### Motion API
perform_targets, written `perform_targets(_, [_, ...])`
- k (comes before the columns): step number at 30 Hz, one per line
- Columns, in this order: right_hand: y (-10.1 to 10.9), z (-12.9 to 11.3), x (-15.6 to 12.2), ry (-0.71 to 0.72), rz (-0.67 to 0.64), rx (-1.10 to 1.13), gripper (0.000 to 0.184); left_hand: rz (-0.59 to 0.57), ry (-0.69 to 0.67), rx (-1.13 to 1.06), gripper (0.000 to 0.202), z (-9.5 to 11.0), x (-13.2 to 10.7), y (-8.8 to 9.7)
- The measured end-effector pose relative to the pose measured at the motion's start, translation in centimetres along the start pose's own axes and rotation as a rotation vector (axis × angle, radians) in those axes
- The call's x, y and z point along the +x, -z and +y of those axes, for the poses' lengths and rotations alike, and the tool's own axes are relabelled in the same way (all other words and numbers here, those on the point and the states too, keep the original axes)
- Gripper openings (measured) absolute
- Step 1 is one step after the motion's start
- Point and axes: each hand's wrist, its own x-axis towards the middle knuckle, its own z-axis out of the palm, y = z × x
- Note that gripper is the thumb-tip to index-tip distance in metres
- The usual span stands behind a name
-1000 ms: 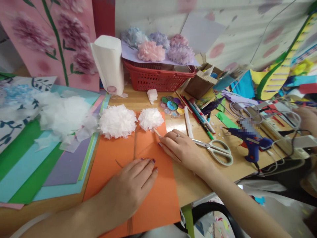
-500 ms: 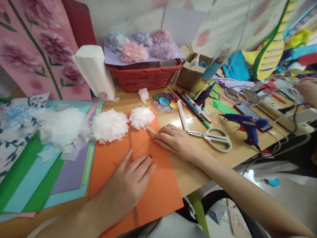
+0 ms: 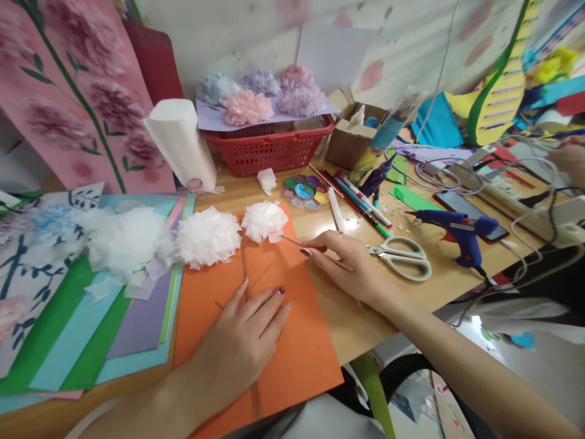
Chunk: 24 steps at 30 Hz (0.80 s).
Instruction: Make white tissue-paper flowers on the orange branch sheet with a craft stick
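Note:
My left hand (image 3: pixel 251 332) lies flat with fingers spread on a sheet of orange paper (image 3: pixel 297 335), which has dark stem-like lines drawn on it. My right hand (image 3: pixel 350 265) pinches a thin wooden stick (image 3: pixel 291 240). The stick's tip points at the lower right edge of a small white tissue-paper flower (image 3: pixel 264 221); I cannot tell whether it touches. Left of that flower sits a larger white tissue-paper flower (image 3: pixel 209 238), on the paper's upper part. Just beyond my right hand are scissors (image 3: pixel 402 256), their blades partly hidden behind it.
Coloured sheets (image 3: pixel 137 326) and loose white tissue paper (image 3: pixel 125 241) lie at left. Behind stand a red basket (image 3: pixel 269 152), a tissue pack (image 3: pixel 183 146) and a paint palette (image 3: pixel 304 190). Markers (image 3: pixel 361 201), a blue glue gun (image 3: pixel 457 222) and cables are at right. Another person's hand (image 3: pixel 569 158) shows at far right.
My right hand has shifted slightly right and turned, drawing the stick back from the small flower. The stick now appears edge-on. My left hand stays on the paper.

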Motion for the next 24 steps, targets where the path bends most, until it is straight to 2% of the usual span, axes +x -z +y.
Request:
perform_targets(2, [0.1,0.0,-0.2,-0.108,0.055,0.081,0.014,0.002,-0.001,-0.002,0.033,0.0,-0.1,-0.2])
perform_targets(6, [0.2,-0.2,-0.3,-0.383,0.150,0.282,0.028,-0.001,-0.015,0.003,0.031,0.0,-0.3,-0.5])
perform_targets(8, [0.5,-0.3,-0.3,-0.444,0.197,0.290,0.034,0.009,-0.013,0.000,0.030,0.0,-0.4,-0.8])
perform_targets(12, [1.4,-0.6,-0.2,-0.460,0.261,0.250,0.038,0.039,0.009,-0.013,0.031,0.1,-0.6,-1.2])
perform_targets(15, [1.7,-0.7,-0.3,-0.436,0.246,0.243,0.036,0.050,0.010,-0.016,0.030,0.0,-0.6,-1.4])
perform_targets(24, [-0.7,-0.4,0.9,-0.339,0.115,0.269,0.028,0.022,-0.001,0.011,0.031,0.0,-0.3,-0.9])
